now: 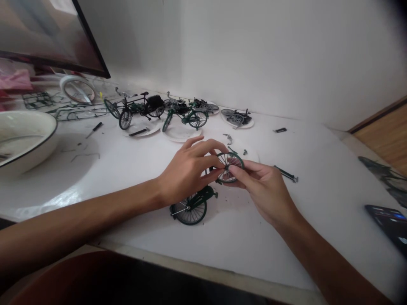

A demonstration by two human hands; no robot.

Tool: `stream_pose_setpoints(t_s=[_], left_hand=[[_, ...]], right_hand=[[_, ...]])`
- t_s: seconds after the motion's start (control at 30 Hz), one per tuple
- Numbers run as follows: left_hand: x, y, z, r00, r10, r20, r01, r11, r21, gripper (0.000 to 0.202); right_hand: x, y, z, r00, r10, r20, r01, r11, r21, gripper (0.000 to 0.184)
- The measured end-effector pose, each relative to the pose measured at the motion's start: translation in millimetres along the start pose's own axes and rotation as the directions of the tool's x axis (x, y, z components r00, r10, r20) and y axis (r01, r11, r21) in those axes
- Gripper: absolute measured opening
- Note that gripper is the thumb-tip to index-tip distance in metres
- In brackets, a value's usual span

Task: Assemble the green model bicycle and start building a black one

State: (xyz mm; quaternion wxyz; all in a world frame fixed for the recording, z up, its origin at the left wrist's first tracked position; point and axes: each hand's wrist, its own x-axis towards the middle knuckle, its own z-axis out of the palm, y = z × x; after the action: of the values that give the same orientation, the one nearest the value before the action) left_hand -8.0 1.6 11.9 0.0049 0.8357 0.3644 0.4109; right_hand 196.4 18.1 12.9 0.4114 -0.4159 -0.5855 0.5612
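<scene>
Both hands (190, 169) (267, 186) pinch close together, bare forearms (104, 218) (318, 250) angled in from either side.

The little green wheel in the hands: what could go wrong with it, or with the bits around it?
The green wheel has thin spokes, and the fingers of the left hand and right hand crowd its middle, so pressing too hard might bend one.

The lower wheel sits right under the left wrist, so dropping that arm could knock it.

A tiny green piece lies just beyond the fingers, so a bump might send it skidding away.
</scene>
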Motion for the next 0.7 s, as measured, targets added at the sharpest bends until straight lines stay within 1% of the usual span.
stream_pose_setpoints(t_s=[0.13,0.3,0.4,0.47,0.5,0.57,0.63,0.7], left_hand=[[0,0,0.1,1.000,0.012,-0.006,-0.012,1.000,0.010,0.008],[-1,2,-0.1,0.999,0.019,0.031,-0.021,0.999,0.048,0.009],[-1,2,-0.6,1.000,0.020,0.024,-0.021,0.999,0.043,0.006],[1,2,-3.4,0.999,0.027,0.026,-0.029,0.998,0.057,0.003],[2,1,-6.0,0.999,0.025,0.026,-0.027,0.998,0.065,0.005],[7,-3,-13.8,1.000,-0.017,0.013,0.016,0.998,0.054,0.011],[12,-8,-23.1,0.993,-0.122,0.006,0.122,0.992,-0.015,0.015],[15,-14,-30.4,0.969,-0.244,0.027,0.246,0.963,-0.107,0.021]], right_hand=[[-1,2,1,1.000,-0.010,0.009,0.011,1.000,-0.021,0.024],[-2,4,2,0.999,-0.051,0.018,0.053,0.996,-0.073,0.020],[-2,1,1,0.998,-0.045,0.033,0.046,0.998,-0.038,0.018],[-2,-2,1,0.999,-0.032,0.037,0.033,0.999,-0.004,0.018],[-2,-3,1,0.999,-0.024,0.041,0.024,1.000,0.009,0.019],[0,-4,0,0.998,0.006,0.058,-0.008,0.999,0.040,0.021],[1,-4,-2,0.994,0.062,0.088,-0.070,0.994,0.085,0.023],[4,-3,-5,0.985,0.129,0.110,-0.143,0.981,0.130,0.023]])
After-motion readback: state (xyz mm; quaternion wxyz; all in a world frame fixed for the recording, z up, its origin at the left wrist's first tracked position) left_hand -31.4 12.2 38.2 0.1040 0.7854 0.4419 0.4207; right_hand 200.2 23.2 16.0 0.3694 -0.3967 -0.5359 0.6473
